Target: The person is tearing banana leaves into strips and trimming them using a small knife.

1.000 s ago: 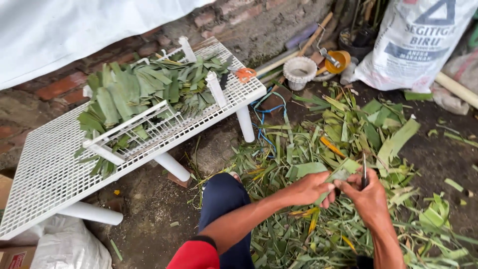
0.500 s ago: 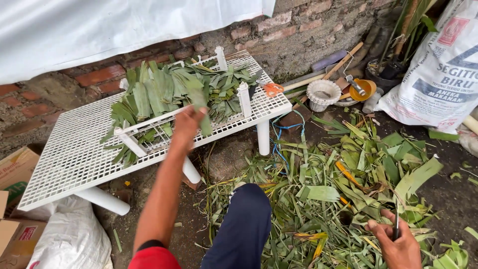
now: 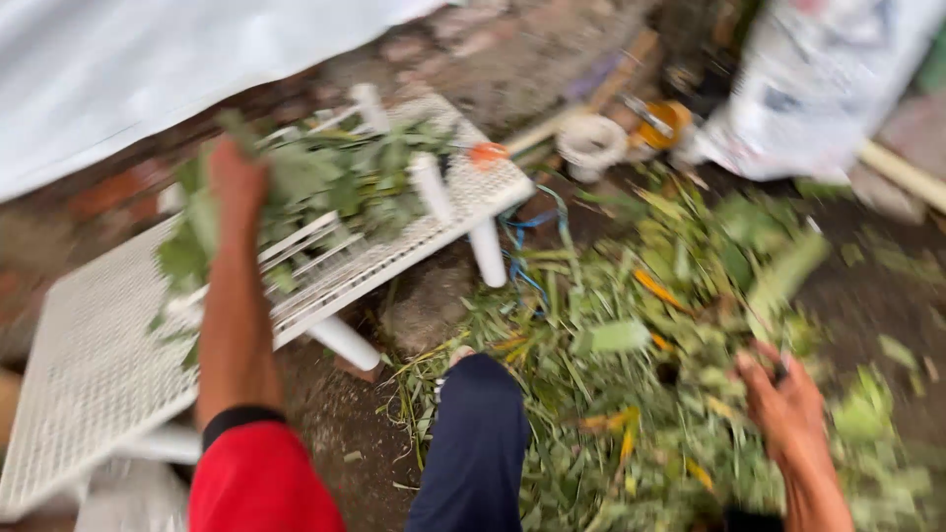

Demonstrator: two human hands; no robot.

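Left hand (image 3: 235, 182) reaches out over the white mesh rack (image 3: 89, 365), fingers seemingly closed on a green leaf (image 3: 202, 232), though blur leaves the grip uncertain; the leaf hangs lengthwise down from the hand at the rack's far edge, beside the stacked leaves (image 3: 345, 177). Right hand (image 3: 783, 404), right of the rack and low over the leaf pile (image 3: 670, 325) on the ground, is curled around something thin and dark, too blurred to identify.

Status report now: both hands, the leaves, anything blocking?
Left hand over leaf pile on white mesh rack, grip blurred. Right hand low above cut leaves on ground, holding something thin. Nothing blocking.
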